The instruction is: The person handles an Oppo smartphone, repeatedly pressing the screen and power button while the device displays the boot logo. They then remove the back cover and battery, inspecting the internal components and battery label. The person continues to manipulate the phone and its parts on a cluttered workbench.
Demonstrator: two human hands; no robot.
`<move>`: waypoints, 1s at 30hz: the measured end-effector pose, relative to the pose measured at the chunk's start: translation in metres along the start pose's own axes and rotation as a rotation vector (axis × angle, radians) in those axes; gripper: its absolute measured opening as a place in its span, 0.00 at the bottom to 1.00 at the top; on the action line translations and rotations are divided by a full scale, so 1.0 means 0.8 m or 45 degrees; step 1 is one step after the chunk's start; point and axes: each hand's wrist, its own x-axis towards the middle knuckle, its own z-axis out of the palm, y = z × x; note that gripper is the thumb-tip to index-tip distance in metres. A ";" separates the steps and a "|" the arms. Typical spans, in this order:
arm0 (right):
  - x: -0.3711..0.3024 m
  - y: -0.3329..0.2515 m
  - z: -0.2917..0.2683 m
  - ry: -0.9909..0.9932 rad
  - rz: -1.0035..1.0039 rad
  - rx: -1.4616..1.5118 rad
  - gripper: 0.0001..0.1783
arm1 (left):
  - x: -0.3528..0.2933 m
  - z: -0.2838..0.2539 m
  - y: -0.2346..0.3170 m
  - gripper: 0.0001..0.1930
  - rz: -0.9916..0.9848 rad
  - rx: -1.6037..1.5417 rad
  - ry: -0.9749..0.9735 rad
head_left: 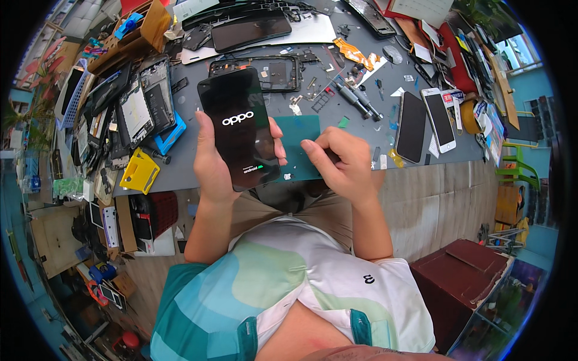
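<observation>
The left hand [208, 159] grips a black smartphone [239, 127] by its edges, upright over the near edge of the surface [367, 66], thumb along one side and fingers wrapped round the other. Its screen is lit and shows a start-up logo, so the phone seems assembled and powering on; whether it finishes starting cannot be told. The right hand [340, 159], just beside the phone, is curled with thumb and forefinger pinched together at the edge of a green mat [301, 147]; what it pinches, if anything, is too small to tell.

Beyond the hands lies an opened phone frame [265, 69], with screwdrivers [355, 99] farther to the right, then two more phones [427, 123]. Left of the left hand are stacked phone parts and a yellow tool [139, 171]. The dark grey surface is crowded; a wooden floor and a dark red box [463, 271] lie below to the right.
</observation>
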 end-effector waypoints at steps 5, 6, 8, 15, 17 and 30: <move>0.002 -0.003 -0.001 -0.005 -0.014 -0.014 0.13 | 0.000 -0.004 -0.001 0.49 0.013 -0.011 -0.042; 0.002 -0.003 -0.002 -0.006 -0.015 -0.021 0.13 | 0.001 -0.004 -0.001 0.49 0.015 -0.010 -0.046; 0.002 -0.002 -0.002 -0.009 -0.020 -0.033 0.14 | 0.001 -0.005 -0.002 0.49 0.020 -0.007 -0.053; 0.002 -0.001 -0.002 -0.014 -0.035 -0.035 0.14 | 0.000 -0.004 -0.001 0.49 0.024 -0.003 -0.047; 0.002 -0.001 -0.001 -0.006 -0.039 -0.035 0.14 | 0.001 -0.004 -0.001 0.49 0.023 0.006 -0.049; 0.001 0.001 0.000 -0.001 -0.030 -0.022 0.14 | 0.001 -0.003 0.000 0.49 0.028 0.009 -0.055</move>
